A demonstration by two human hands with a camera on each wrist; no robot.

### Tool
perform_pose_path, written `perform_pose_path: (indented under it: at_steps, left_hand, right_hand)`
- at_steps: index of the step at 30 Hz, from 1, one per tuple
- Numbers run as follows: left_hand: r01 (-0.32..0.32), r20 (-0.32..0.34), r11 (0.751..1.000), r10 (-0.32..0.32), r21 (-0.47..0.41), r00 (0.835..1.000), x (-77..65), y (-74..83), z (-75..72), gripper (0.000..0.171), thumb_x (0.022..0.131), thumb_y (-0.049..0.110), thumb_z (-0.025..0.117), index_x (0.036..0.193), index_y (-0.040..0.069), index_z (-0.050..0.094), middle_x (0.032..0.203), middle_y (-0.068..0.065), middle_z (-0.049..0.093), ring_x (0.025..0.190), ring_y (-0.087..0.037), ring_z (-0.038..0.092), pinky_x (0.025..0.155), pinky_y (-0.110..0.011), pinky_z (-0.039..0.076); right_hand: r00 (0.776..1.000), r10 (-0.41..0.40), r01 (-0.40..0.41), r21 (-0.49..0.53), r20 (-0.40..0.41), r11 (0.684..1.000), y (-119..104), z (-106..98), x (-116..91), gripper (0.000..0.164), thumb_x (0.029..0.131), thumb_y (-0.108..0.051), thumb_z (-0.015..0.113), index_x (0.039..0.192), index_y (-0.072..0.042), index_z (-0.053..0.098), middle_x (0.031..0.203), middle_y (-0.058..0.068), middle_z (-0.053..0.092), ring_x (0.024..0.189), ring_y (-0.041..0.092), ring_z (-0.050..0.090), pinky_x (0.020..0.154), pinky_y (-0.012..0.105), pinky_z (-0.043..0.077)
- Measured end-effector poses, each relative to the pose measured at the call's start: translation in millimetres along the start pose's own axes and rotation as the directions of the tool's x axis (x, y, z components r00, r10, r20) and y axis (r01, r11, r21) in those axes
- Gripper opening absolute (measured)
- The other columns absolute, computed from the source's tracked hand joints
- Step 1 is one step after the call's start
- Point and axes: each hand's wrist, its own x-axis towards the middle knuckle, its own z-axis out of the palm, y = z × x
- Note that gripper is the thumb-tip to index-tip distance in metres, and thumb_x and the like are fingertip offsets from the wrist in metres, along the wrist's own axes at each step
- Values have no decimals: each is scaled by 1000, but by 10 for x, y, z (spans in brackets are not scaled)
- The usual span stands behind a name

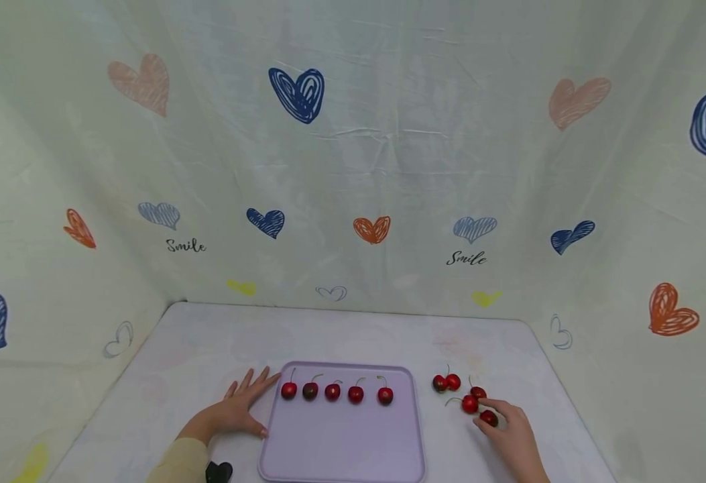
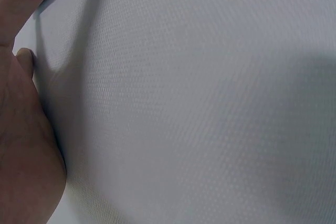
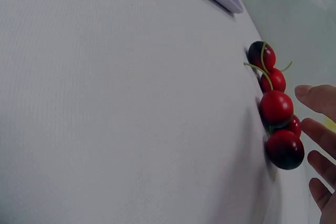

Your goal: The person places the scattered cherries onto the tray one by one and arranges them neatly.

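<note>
Several dark red cherries [image 1: 355,394] with stems sit in a row across the upper part of a lilac tray [image 1: 340,446]. My left hand [image 1: 238,409] has its fingers spread, with a fingertip and the thumb at the tray's left edge. To the right of the tray, my right hand [image 1: 509,433] reaches over a loose group of cherries. Its thumb and index finger stand apart around the nearest cherry [image 1: 489,418]. In the right wrist view, the fingers [image 3: 317,100] are beside the clustered cherries [image 3: 276,108], with a gap between.
A black object [image 1: 218,471] lies near the left forearm at the table's front. The white table [image 1: 232,332] ends at a curtain [image 1: 413,168] printed with hearts. Two cherries [image 1: 446,382] lie close together at the back of the loose group.
</note>
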Motion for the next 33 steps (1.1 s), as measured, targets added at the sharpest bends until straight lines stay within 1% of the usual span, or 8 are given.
perform_pose_path:
  at_steps: [4,11,16,19,22,25,28,33]
  left_hand:
    - [7,2,1000,-7,1,1000,17,-5,4,109,63,33,90,153,12,32,158,-25,12,141,-51,-9,107,-69,-7]
    - [-14,7,1000,14,-15,1000,9,9,-13,108,65,33,89,153,11,30,158,-28,10,140,-53,-10,106,-69,-9]
    - [-13,8,1000,14,-27,1000,-5,36,-28,108,65,32,89,153,9,30,157,-29,10,140,-54,-10,106,-70,-9]
    - [-7,1,1000,7,-21,1000,-13,40,-26,108,63,31,90,152,7,32,157,-28,13,140,-54,-7,106,-70,-6]
    - [-3,-1,1000,3,-17,1000,-24,46,-22,108,63,30,91,151,7,33,158,-28,13,140,-54,-6,106,-70,-6]
    - [1,-2,1000,-1,-18,1000,-33,52,-20,109,62,29,91,151,7,33,158,-27,14,141,-53,-6,107,-70,-6]
    - [2,-2,1000,-2,-22,1000,-32,55,-19,109,62,29,91,151,7,33,157,-28,13,141,-54,-6,107,-70,-6]
    - [4,0,1000,-4,-23,1000,-21,59,-10,108,62,29,91,151,7,33,157,-28,13,140,-54,-7,107,-70,-6]
  right_hand:
    - [999,51,-51,11,18,999,93,-2,4,43,83,-14,77,120,2,65,121,24,59,114,41,49,92,64,40]
    - [997,79,-79,76,4,994,186,36,-29,38,81,-2,73,119,-1,65,120,19,61,110,35,53,86,59,45]
    - [996,87,-87,68,3,994,201,58,-53,33,82,0,71,115,-2,67,111,11,63,99,28,56,78,46,48]
    - [996,88,-88,69,12,994,196,59,-63,31,83,-2,71,114,-1,67,108,10,63,95,26,56,71,38,48]
    - [994,108,-109,83,15,991,189,66,-71,32,82,-2,71,114,-1,67,105,9,63,91,25,55,65,33,48]
    - [992,125,-127,100,18,987,187,81,-77,34,82,-2,71,115,1,65,102,10,63,87,24,55,62,32,49]
    - [992,124,-126,112,19,986,194,102,-83,34,83,-1,71,116,3,65,101,11,63,86,25,56,62,32,50]
    - [994,110,-109,106,-7,988,188,116,-107,31,82,-3,73,113,2,67,105,13,61,87,25,57,62,31,51]
